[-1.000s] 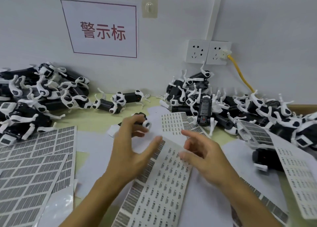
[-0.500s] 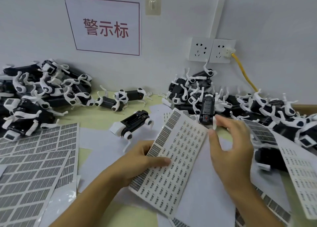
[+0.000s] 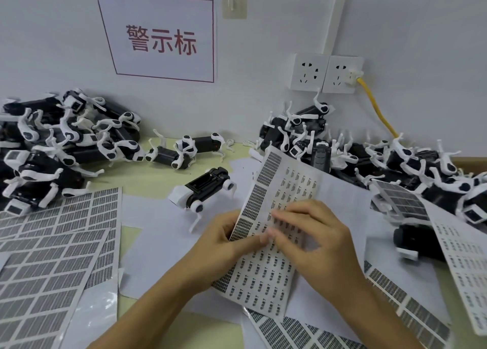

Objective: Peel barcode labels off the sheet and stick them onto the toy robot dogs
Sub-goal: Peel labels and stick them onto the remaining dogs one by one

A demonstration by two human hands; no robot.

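We see the table point(image 3: 158, 180) with dog piles left point(image 3: 60, 143) and right point(image 3: 369, 158) of the hands. The sheet point(image 3: 279, 190) is tilted up between both hands, with one dog point(image 3: 203, 187) lying just beyond the left fingers. Left hand point(image 3: 218, 245) grips the sheet's left edge, thumb on the front and fingers behind, hidden. Right hand point(image 3: 316, 240) lies over the sheet's middle, fingers curled, tips pressed on the labels near the left thumb. We can't tell if a label is pinched, since the tips are blurred. Both forearms are cut off at the bottom.
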